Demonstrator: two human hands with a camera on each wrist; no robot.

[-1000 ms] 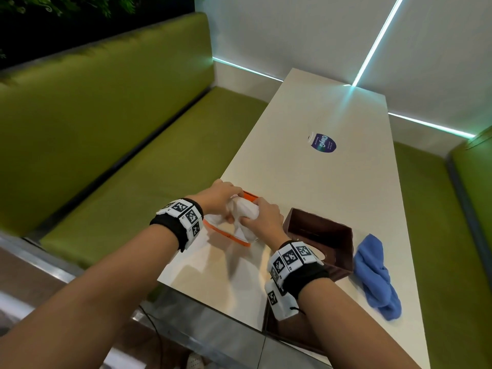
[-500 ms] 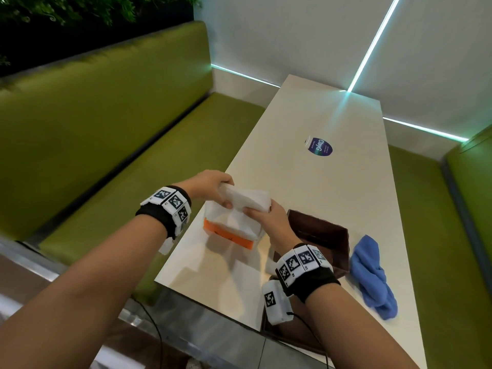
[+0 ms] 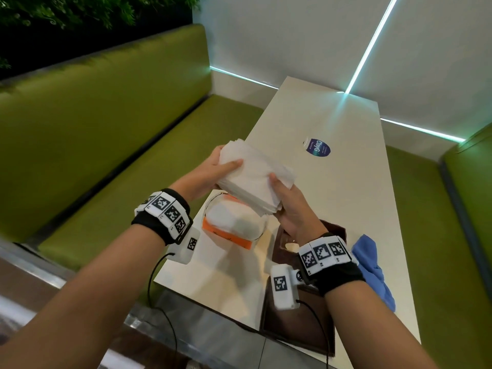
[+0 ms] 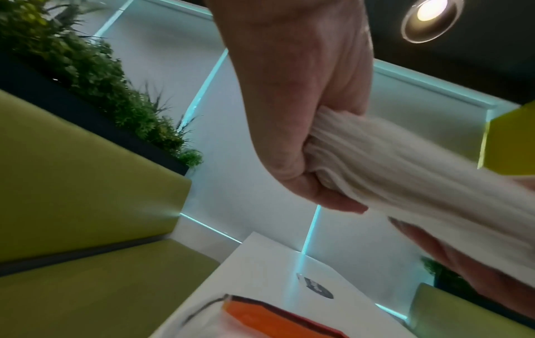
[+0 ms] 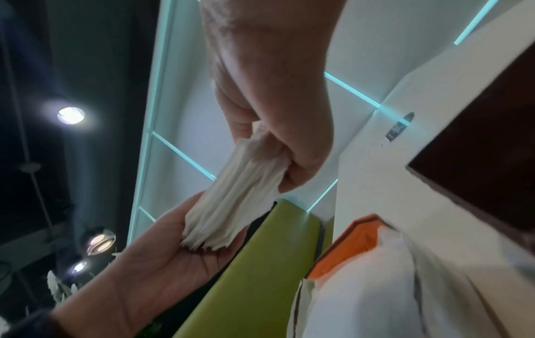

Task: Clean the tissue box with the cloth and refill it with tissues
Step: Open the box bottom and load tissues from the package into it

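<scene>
Illumination is dim and cool. Cyan light strips (image 3: 367, 49) in the wall panels and round ceiling downlights (image 4: 431, 13) are the sources; the strips reflect as glare on the table (image 3: 332, 198) beyond the fingertips. Soft shadows fall below the fingers. Wrist views show motion blur on the tissue stack (image 4: 420, 173) and bent lines at the edges.

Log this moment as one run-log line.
phase: refill | left hand and right hand: grip tissue stack above tissue pack | tissue box: open | cloth: on table

Tissue stack (image 3: 255, 174) above tissue pack (image 3: 234, 222) (on table (image 3: 346, 209)), box (image 3: 332, 235) rightward.
</scene>
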